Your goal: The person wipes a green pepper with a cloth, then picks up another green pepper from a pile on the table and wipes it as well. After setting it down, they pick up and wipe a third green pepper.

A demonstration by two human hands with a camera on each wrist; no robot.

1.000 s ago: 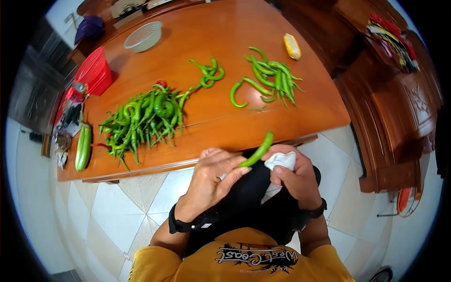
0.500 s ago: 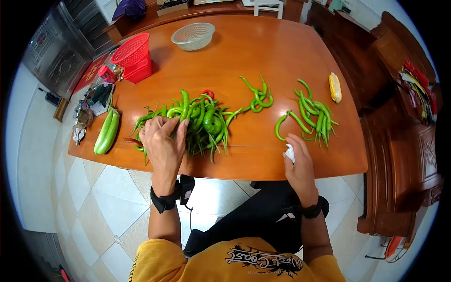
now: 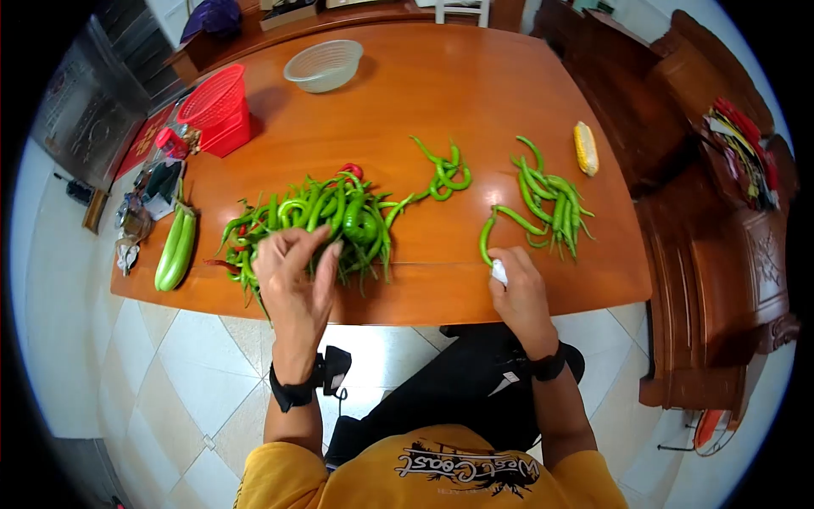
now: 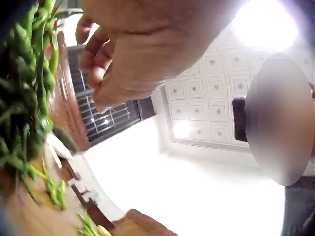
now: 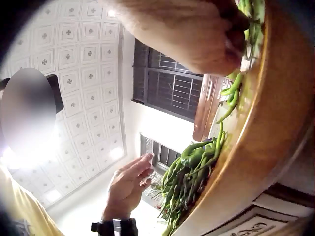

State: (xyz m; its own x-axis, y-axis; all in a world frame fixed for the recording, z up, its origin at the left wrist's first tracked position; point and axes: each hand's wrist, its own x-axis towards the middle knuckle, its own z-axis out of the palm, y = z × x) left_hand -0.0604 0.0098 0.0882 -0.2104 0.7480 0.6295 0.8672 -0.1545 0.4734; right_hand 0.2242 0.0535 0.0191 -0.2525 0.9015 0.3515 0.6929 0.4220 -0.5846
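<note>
My left hand (image 3: 292, 284) is over the front of a heap of green peppers (image 3: 335, 204), thumb and fingers apart with nothing between them; the left wrist view shows the hand (image 4: 142, 49) with loosely bent fingers beside the heap (image 4: 29, 83). White cloth (image 3: 499, 271) is gripped in my right hand (image 3: 524, 301), near the table's front edge. The lower end of a curved green pepper (image 3: 487, 237) lies right by this cloth. In the right wrist view, the right hand (image 5: 192, 39) partly hides the cloth (image 5: 244, 64).
Behind the right hand lies a smaller group of peppers (image 3: 560, 204), with a few more (image 3: 445, 178) mid-table. Corn (image 3: 586, 149) is at the right edge. Pale green eggplants (image 3: 175, 250), red baskets (image 3: 227, 127) and a translucent basket (image 3: 324, 68) stand or lie left and back.
My left hand has gone from above my lap to the heap and no longer holds the green pepper. My right hand has moved forward over the table, still gripping the cloth.
</note>
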